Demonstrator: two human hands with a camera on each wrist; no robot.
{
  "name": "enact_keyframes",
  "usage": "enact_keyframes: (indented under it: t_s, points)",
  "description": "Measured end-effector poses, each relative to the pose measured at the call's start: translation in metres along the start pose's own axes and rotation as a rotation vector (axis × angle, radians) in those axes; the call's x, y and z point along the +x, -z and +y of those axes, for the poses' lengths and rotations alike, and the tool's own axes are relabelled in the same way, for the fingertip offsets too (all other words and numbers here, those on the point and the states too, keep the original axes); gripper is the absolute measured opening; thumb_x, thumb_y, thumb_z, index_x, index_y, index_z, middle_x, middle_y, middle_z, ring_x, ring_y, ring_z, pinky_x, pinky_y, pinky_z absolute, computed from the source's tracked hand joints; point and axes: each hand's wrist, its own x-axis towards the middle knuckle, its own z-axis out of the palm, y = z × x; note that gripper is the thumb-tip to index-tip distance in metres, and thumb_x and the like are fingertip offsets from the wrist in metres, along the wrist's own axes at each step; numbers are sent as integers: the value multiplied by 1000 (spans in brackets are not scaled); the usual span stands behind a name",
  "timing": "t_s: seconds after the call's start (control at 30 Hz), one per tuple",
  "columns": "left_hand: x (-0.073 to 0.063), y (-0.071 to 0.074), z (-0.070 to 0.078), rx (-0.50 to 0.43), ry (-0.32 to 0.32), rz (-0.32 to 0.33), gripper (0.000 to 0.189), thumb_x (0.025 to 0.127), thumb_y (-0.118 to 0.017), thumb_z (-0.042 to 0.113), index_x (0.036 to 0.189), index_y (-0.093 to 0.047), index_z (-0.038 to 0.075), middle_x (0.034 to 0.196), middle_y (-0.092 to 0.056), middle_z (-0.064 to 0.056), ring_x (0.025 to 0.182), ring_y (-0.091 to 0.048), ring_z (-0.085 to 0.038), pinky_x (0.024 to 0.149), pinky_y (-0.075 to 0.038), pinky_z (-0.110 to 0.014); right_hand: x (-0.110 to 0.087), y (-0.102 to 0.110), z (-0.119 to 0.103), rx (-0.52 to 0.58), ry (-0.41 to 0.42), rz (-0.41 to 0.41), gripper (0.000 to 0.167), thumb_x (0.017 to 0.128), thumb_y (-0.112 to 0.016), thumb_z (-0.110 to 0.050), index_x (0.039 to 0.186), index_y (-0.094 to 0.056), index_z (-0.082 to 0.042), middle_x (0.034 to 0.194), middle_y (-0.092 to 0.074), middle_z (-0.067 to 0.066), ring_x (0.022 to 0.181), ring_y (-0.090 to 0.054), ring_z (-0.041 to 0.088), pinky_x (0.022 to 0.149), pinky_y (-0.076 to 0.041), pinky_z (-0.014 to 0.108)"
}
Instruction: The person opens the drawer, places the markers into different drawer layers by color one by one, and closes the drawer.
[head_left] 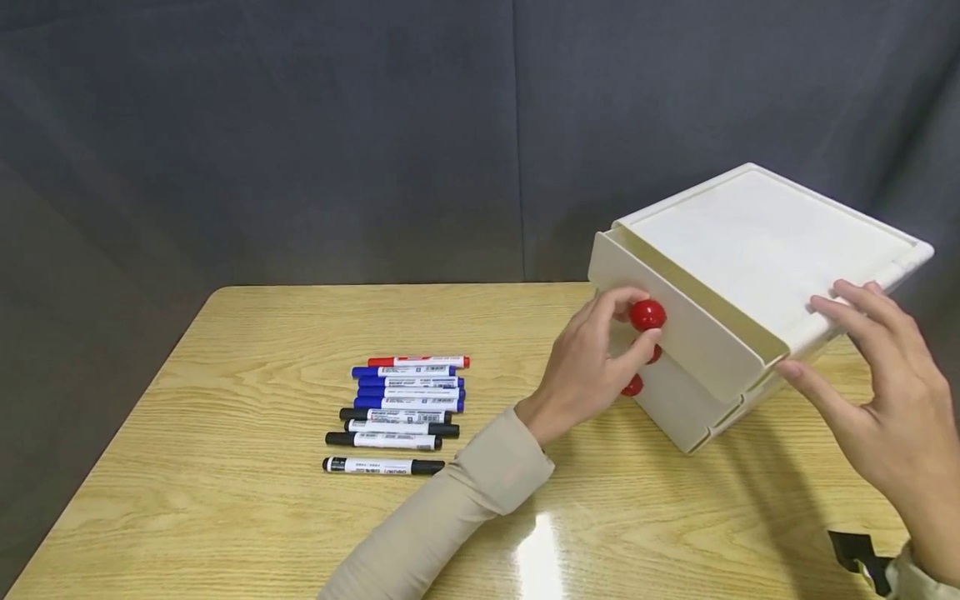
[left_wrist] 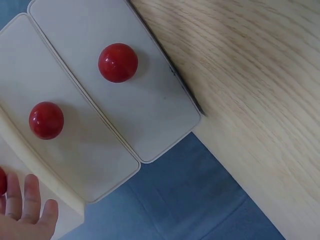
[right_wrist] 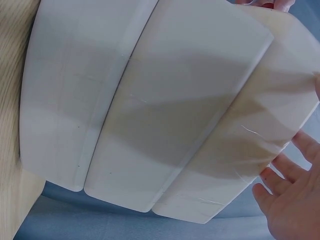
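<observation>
A white drawer unit (head_left: 780,242) stands on the right of the table, with three drawers that each bear a round red knob. Its top drawer (head_left: 697,337) is pulled out a little, leaving a gap behind the front panel. Finger and thumb of my left hand (head_left: 577,367) pinch the top knob (head_left: 648,315). In the left wrist view the middle knob (left_wrist: 46,120) and bottom knob (left_wrist: 118,62) sit on closed drawer fronts. My right hand (head_left: 888,400), fingers spread, rests its fingertips along the unit's upper right edge; the right wrist view shows the side panels (right_wrist: 165,90).
Whiteboard markers lie in a column left of the unit: a red marker (head_left: 418,362) at the back, several blue ones (head_left: 411,393), then several black ones (head_left: 393,441). A black strap-like piece (head_left: 855,550) is near the right cuff. A dark curtain (head_left: 375,150) hangs behind the table.
</observation>
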Motion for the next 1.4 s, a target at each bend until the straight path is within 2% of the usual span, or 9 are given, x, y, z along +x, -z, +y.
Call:
enact_keyframes:
  t_s: [0.33,0.63,0.8,0.93,1.13,1.4]
  points:
    - [-5,8,-2,-45,13,14,37,95,-64,16,129,-54,5,111,-66,-5,102,-59,-16,78,-46,-15,1,-1,1,0,-11,-9,89,82,-56,-74,128,-62,2,143,-52,25,148,-34,22,122,-22,19]
    - [-11,11,-5,-72,-17,33,37,94,-64,14,127,-53,4,111,-65,-7,101,-58,-16,77,-44,-13,2,-3,0,12,-15,21,88,82,-57,-73,126,-63,3,142,-54,22,147,-36,16,121,-24,17]
    - [-15,14,-6,-64,-17,29,37,94,-63,15,128,-52,4,111,-64,-6,102,-57,-16,82,-45,-15,1,-3,2,7,-16,15,88,83,-57,-73,127,-63,2,144,-54,19,148,-35,19,121,-23,17]
    - [-19,18,-3,-62,-4,17,37,95,-61,16,129,-52,4,112,-63,-6,103,-56,-16,86,-46,-17,0,-3,4,14,-6,14,89,83,-57,-73,127,-63,3,145,-53,18,148,-35,22,122,-23,19]
    - [-24,22,-1,-65,11,2,37,96,-60,17,129,-52,4,112,-63,-6,103,-56,-16,85,-45,-17,-1,-2,5,24,-15,4,88,83,-58,-72,128,-61,3,145,-51,23,148,-33,21,124,-20,24]
    - [-30,27,-1,-61,28,5,37,95,-59,18,129,-52,5,110,-63,-5,103,-56,-15,87,-46,-20,-2,-3,7,24,-3,3,91,82,-56,-74,128,-61,5,144,-50,26,148,-33,29,126,-20,32]
